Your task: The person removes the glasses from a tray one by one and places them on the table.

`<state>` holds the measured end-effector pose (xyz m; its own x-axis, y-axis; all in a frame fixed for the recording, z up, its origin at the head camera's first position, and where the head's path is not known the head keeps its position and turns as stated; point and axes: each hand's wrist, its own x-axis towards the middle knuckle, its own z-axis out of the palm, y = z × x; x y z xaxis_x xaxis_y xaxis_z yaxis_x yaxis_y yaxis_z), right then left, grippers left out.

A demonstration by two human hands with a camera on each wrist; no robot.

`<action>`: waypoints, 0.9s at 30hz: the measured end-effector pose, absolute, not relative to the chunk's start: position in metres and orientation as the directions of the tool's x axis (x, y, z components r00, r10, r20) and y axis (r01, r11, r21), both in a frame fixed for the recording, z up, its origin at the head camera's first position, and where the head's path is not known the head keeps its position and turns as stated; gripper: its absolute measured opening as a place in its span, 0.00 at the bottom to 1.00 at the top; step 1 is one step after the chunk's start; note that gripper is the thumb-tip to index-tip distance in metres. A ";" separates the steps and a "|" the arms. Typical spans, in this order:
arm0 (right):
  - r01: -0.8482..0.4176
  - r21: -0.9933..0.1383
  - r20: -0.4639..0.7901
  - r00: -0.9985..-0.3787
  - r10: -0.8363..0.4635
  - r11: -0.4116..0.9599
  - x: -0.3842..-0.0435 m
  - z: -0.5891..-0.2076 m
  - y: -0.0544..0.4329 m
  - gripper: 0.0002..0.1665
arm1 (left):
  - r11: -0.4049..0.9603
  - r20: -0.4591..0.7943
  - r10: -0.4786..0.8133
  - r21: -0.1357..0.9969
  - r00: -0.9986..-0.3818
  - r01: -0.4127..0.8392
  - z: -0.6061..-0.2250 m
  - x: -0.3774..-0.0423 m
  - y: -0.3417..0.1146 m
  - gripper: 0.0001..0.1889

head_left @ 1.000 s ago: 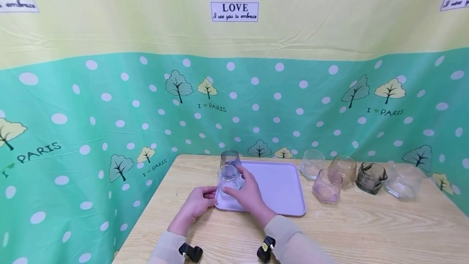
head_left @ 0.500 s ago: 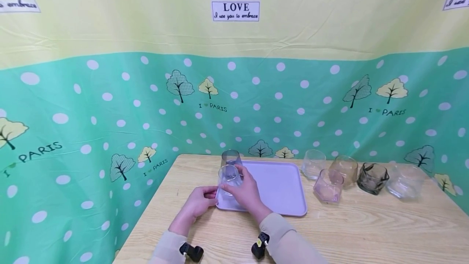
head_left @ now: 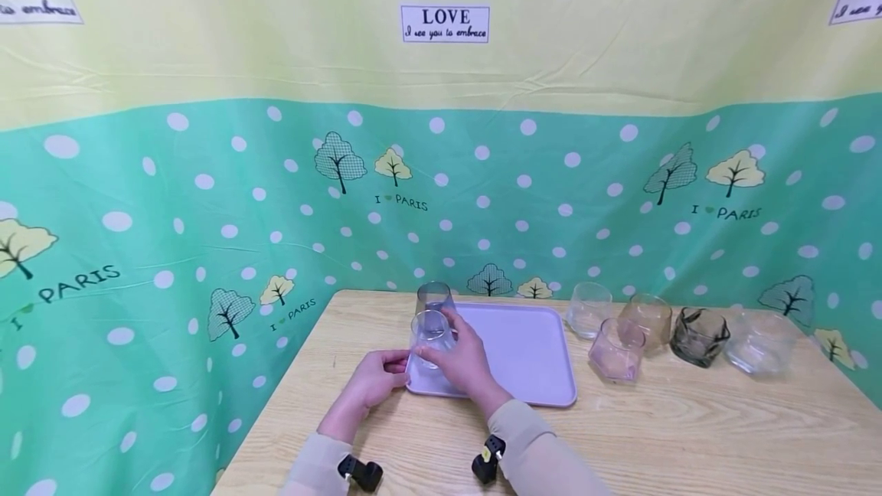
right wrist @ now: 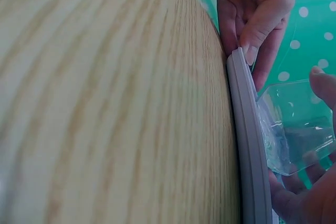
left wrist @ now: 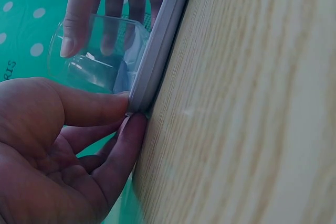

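My left hand [head_left: 375,383] pinches the near left corner of a pale lilac tray [head_left: 527,358], its thumb on top and fingers below in the left wrist view. On that corner a clear drinking glass [head_left: 425,337] stands upright. My right hand [head_left: 467,358] holds this glass from the right, thumb at the near side and fingers round the far side. In the right wrist view, the base of the clear glass [right wrist: 273,140] is right at the tray surface. Just behind it stands a smoky grey glass [head_left: 434,294], its lower part partly hidden by the clear glass and fingers.
To the right of the tray several glasses stand on the wooden table [head_left: 661,442]: a clear one [head_left: 589,312], a pink one [head_left: 615,354], an amber one [head_left: 651,320], a dark grey one [head_left: 699,337] and a faceted clear one [head_left: 758,343]. A patterned curtain [head_left: 565,174] hangs behind.
My right wrist and sleeve have shifted slightly left, and the right thumb sits higher on the clear glass than a second ago. The left hand keeps its pinch on the tray.
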<state>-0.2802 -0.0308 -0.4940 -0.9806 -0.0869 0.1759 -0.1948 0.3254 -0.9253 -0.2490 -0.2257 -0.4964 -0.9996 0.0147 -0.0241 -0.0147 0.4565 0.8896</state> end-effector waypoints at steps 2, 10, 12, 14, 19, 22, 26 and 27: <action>-0.191 -0.923 0.173 -0.981 -0.084 0.335 -0.280 -0.495 -0.031 0.56 | 0.456 -0.020 0.013 0.890 -1.000 -0.011 -0.496 -0.248 -0.226 0.25; -0.182 -0.924 0.164 -0.983 -0.080 0.337 -0.280 -0.494 -0.031 0.53 | 0.451 -0.026 0.011 0.893 -1.000 -0.018 -0.496 -0.248 -0.226 0.24; -0.184 -0.924 0.166 -0.983 -0.081 0.335 -0.279 -0.494 -0.030 0.52 | 0.451 -0.029 0.014 0.892 -0.999 -0.020 -0.496 -0.248 -0.226 0.24; -0.185 -0.924 0.168 -0.982 -0.081 0.334 -0.279 -0.494 -0.030 0.52 | 0.452 -0.030 0.015 0.892 -0.999 -0.020 -0.496 -0.249 -0.225 0.24; -0.178 -0.928 0.161 -0.984 -0.077 0.329 -0.278 -0.494 -0.029 0.52 | 0.463 -0.036 0.018 0.886 -0.999 -0.024 -0.496 -0.250 -0.225 0.24; -0.157 -0.934 0.139 -0.987 -0.079 0.321 -0.276 -0.493 -0.030 0.53 | 0.466 -0.041 0.015 0.884 -0.999 -0.029 -0.497 -0.249 -0.225 0.25; -0.143 -0.939 0.124 -0.989 -0.079 0.312 -0.274 -0.493 -0.031 0.53 | 0.464 -0.040 0.009 0.885 -0.999 -0.031 -0.497 -0.249 -0.226 0.26; -0.146 -0.939 0.128 -0.989 -0.078 0.312 -0.274 -0.493 -0.031 0.52 | 0.464 -0.038 0.009 0.886 -0.999 -0.029 -0.497 -0.248 -0.226 0.26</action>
